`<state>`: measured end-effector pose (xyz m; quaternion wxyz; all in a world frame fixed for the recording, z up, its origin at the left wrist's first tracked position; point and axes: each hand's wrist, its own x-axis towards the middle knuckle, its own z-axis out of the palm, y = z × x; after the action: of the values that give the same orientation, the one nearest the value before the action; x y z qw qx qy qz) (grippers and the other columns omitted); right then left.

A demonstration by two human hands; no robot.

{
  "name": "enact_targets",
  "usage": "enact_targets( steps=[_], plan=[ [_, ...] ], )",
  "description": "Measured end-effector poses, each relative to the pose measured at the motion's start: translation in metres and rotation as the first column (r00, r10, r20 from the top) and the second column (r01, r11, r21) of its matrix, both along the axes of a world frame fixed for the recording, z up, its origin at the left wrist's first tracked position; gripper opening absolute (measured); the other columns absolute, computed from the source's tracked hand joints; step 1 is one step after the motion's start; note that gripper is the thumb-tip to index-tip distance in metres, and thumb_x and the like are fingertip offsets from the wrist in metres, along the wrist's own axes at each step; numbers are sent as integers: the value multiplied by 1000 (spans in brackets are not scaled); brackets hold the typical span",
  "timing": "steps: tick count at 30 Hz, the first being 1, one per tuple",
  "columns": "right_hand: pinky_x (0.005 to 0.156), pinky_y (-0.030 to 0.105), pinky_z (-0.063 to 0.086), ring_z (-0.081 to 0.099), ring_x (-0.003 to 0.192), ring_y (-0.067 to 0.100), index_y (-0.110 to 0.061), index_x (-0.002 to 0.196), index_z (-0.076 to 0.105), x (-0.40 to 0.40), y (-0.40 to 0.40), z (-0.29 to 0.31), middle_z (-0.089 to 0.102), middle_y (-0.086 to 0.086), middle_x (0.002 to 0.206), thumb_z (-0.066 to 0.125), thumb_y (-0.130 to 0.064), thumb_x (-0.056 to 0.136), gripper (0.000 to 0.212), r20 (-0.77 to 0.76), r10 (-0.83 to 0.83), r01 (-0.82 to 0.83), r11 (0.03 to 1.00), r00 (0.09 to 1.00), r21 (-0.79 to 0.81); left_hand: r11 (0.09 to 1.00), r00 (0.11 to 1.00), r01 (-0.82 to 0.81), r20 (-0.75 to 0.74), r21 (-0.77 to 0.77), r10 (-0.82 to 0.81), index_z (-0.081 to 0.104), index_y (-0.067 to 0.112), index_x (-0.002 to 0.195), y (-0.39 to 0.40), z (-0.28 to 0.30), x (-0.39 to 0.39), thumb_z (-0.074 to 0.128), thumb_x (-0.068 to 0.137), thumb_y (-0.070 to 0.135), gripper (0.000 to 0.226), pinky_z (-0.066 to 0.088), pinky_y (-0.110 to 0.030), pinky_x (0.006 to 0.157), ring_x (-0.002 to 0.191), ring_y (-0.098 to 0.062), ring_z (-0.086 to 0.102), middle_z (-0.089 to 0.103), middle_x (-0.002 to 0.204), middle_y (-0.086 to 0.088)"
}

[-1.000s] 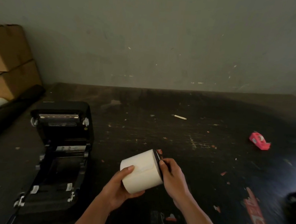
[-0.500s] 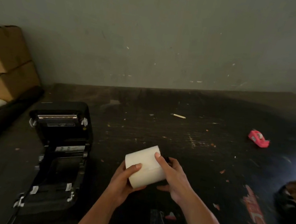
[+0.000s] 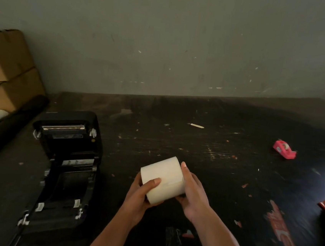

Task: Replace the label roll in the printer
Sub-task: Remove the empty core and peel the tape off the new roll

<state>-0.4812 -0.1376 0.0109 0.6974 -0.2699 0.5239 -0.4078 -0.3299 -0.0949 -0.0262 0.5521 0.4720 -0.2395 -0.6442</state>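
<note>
Resting between both hands above the dark scuffed tabletop [image 3: 223, 169], the white cylindrical roll of paper labels [image 3: 162, 180] lies tilted on its side, just right of the printer. The left hand [image 3: 140, 195] cups its near-left end from beneath, thumb pressed across the curved paper face; the right hand [image 3: 193, 194] closes against the far-right end, fingers wrapped around and under it, one fingertip standing above the roll's top edge. Both hands are closed firmly on the roll, with no gap showing between skin and paper.

Left of the roll sits the black plastic label printer [image 3: 67, 165], its lid swung back toward the wall and its inner bay open and dark. Beyond it, brown cardboard boxes [image 3: 6, 70] stand stacked at the wall, with a long black roll of film [image 3: 11, 123] lying beside them. Far right on the table, well apart, rests a small pink tape dispenser [image 3: 284, 149].
</note>
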Motion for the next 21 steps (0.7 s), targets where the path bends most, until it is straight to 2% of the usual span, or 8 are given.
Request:
enact_targets(
  steps=[3, 7, 13, 14, 16, 18, 21],
  plan=[
    [90, 51, 50, 58, 103, 30, -25, 130, 49, -1, -2, 0, 58, 11, 114, 70, -45, 79, 58, 39, -4, 3, 1000, 999, 28, 1000, 1000, -3, 5, -13, 3, 53, 40, 123, 1, 2, -2, 94, 36, 43, 96, 58, -39, 66, 109, -31, 60, 58, 125, -6],
    [91, 55, 50, 58, 104, 34, -27, 124, 49, -2, -4, 4, 57, 13, 116, 74, -46, 74, 59, 75, -3, -1, 998, 997, 56, 999, 999, 14, 39, -34, -12, 53, 42, 122, 0, 7, -2, 94, 36, 43, 96, 58, -41, 70, 110, -31, 59, 59, 125, -5],
    [91, 58, 50, 57, 109, 37, -24, 136, 43, -11, -4, 3, 55, 16, 123, 79, -47, 56, 90, 177, -2, -5, 999, 984, 40, 995, 994, 69, 93, -76, -62, 50, 41, 125, -8, 23, -7, 95, 41, 37, 96, 55, -54, 86, 111, -31, 60, 58, 125, -4],
    [91, 58, 50, 57, 109, 37, -25, 138, 41, -12, -5, 2, 55, 16, 124, 80, -46, 56, 94, 185, -4, -2, 999, 983, 32, 992, 992, 77, 106, -95, -67, 48, 40, 127, -9, 25, -8, 94, 42, 36, 97, 56, -51, 84, 109, -28, 61, 58, 125, -4],
    [89, 58, 51, 57, 110, 37, -26, 141, 38, -12, -5, 1, 54, 16, 125, 81, -43, 55, 97, 210, -11, 8, 1000, 978, 15, 987, 983, 89, 172, -132, -65, 44, 37, 131, -12, 32, -10, 93, 45, 35, 98, 60, -35, 70, 99, -19, 67, 59, 121, -1],
    [87, 57, 53, 58, 110, 37, -26, 140, 39, -13, -6, 0, 56, 16, 125, 82, -42, 56, 96, 238, -26, 28, 1000, 971, -4, 983, 969, 104, 238, -151, -66, 44, 39, 127, -15, 37, -13, 89, 48, 35, 92, 57, -24, 62, 95, -15, 66, 59, 118, 4],
    [85, 57, 53, 58, 109, 37, -27, 141, 38, -15, -7, -3, 55, 15, 124, 81, -42, 57, 95, 229, -68, 71, 997, 971, -5, 982, 955, 145, 276, -125, -106, 47, 47, 119, -19, 42, -12, 89, 47, 39, 84, 57, -25, 63, 102, -17, 61, 56, 120, 6]
  ],
)
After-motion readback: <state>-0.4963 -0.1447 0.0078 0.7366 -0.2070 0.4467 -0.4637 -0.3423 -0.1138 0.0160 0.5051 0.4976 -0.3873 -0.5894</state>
